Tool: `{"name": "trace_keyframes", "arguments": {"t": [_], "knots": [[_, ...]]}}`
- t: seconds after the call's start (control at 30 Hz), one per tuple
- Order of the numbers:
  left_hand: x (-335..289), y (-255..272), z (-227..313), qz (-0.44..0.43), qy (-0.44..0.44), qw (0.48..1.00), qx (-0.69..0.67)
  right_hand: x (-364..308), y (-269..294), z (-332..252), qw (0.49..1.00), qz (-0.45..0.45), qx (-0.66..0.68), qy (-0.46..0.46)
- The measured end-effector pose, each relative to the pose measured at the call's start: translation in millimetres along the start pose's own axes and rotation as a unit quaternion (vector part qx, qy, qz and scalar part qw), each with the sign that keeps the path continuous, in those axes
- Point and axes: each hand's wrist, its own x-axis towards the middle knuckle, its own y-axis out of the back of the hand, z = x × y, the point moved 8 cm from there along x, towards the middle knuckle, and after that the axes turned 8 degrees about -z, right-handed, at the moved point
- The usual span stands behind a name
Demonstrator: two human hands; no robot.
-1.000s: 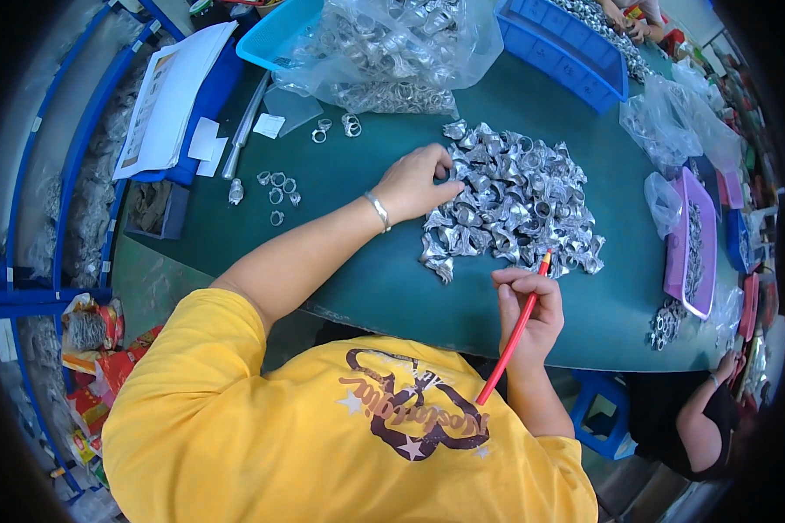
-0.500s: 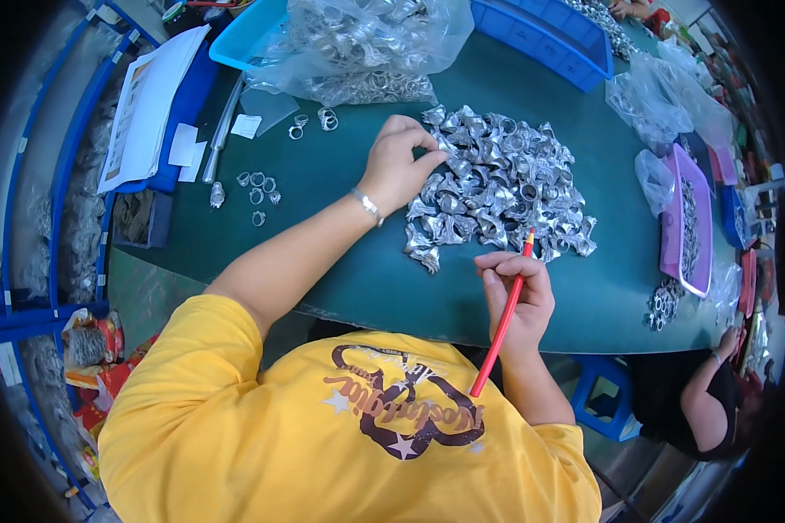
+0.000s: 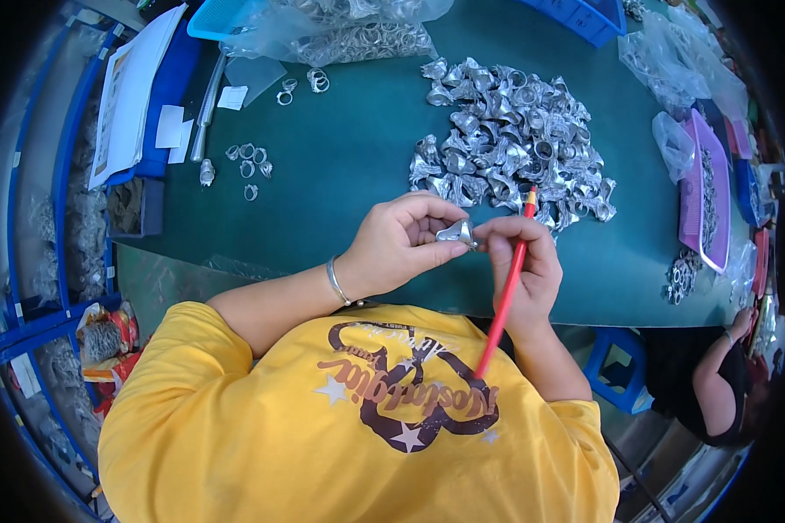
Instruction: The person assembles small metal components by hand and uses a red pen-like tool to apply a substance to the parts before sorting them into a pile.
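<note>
My left hand pinches a small silvery metal piece just above the near edge of the green table. My right hand touches the same piece with its fingertips and grips a red pencil that slants down toward my chest. A big heap of shiny metal pieces lies beyond both hands. A bracelet circles my left wrist.
Loose metal rings lie at the left. A clear bag of rings sits at the back. A purple tray and plastic bags are at the right. White papers lie far left. Another person's arm shows lower right.
My left hand left the heap and came back toward me with one metal piece. My right hand with the pencil rose to meet it.
</note>
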Motion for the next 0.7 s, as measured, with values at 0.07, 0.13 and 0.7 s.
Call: {"name": "trace_keyframes", "arguments": {"t": [0.07,0.13,0.7], "knots": [[0,-1,-1,0.001,-0.007,1.0,-0.019,0,0,1,0.998,0.028,0.042,-0.027],[0,-1,-1,0.001,-0.014,0.999,-0.037,2,6,-4,0.994,0.069,0.078,-0.021],[-5,-1,-4,-0.009,-0.028,0.998,-0.048,-5,5,-44,0.98,0.005,-0.116,0.163]]}}
